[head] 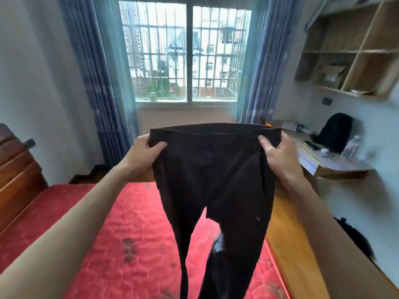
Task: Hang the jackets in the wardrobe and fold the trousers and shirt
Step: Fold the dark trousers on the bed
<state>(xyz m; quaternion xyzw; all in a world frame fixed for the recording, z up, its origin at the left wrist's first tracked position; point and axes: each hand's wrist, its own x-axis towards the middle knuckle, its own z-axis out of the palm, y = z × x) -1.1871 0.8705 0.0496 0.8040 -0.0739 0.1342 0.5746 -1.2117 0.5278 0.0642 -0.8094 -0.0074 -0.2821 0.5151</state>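
Here, head view: one pair of dark trousers [216, 180] is hanging at centre frame above one red mattress [133, 229], waistband at 12 o'clock, two legs trailing toward 6 o'clock, long axis vertical. Two hands are holding it: the left hand [142, 154] is pinching the waistband's 9 o'clock corner, thumb in front; the right hand [278, 154] is pinching the 3 o'clock corner. One black backpack [335, 131] is sitting on one desk [336, 165] at 3 o'clock.
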